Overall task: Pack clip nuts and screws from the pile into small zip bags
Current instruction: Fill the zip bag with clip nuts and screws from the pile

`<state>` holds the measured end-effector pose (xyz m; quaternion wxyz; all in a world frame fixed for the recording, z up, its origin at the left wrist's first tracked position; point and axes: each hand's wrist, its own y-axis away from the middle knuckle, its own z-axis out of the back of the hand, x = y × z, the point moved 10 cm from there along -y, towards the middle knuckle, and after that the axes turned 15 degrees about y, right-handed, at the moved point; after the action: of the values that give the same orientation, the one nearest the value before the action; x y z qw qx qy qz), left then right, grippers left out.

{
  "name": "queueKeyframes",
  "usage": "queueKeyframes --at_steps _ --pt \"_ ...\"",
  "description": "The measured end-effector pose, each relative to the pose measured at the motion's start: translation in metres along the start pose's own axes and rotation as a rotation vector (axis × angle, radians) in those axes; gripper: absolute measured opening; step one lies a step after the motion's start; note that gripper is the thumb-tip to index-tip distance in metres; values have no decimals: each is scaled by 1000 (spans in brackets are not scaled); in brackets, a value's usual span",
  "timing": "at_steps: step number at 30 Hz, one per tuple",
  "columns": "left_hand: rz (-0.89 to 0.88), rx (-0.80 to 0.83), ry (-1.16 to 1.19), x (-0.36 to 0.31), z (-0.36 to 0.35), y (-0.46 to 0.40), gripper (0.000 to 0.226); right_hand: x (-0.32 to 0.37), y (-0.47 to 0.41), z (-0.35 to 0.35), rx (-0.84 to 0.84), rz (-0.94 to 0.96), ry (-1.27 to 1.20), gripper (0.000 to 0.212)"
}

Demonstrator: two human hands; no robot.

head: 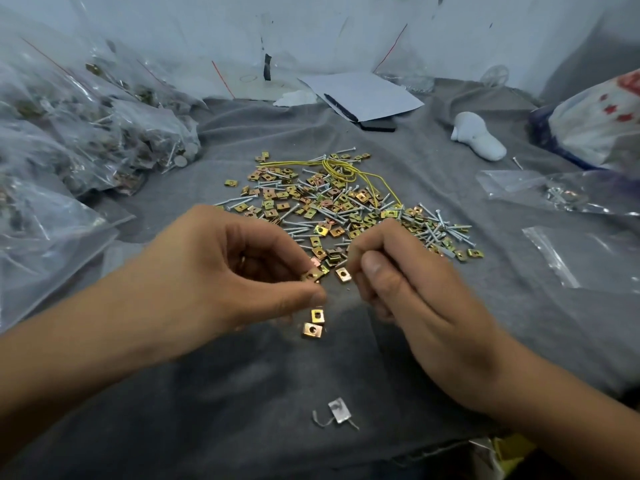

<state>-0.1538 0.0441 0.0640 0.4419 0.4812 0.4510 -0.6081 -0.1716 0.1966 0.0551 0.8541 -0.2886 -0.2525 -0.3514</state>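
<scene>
Grey cloth (242, 393) sags under the pile (346, 206) beyond my hands, so the clip nut (312, 274) pinched in my left hand (221, 271) could drop while my right hand (408, 289), curled, seemingly holds screws.

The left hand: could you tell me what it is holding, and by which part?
The left hand pinches a brass clip nut by its near edge between thumb and fingertips. The right hand is curled; whether it holds anything cannot be told.
</scene>
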Motion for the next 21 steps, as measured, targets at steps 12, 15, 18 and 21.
queueKeyframes --at_steps 12,15,18,21 --pt "-495 88 -811 -40 -30 18 15 1 -9 -21 172 -115 -94 23" --pt "-477 91 -792 -44 -33 17 17 5 -10 -19 151 -78 30 32" --pt "-433 122 -743 -48 -36 17 23 6 -6 -22 131 -88 -43 29" --pt "-420 112 -819 -48 -40 17 20 7 -3 -24 133 -110 -130 29"
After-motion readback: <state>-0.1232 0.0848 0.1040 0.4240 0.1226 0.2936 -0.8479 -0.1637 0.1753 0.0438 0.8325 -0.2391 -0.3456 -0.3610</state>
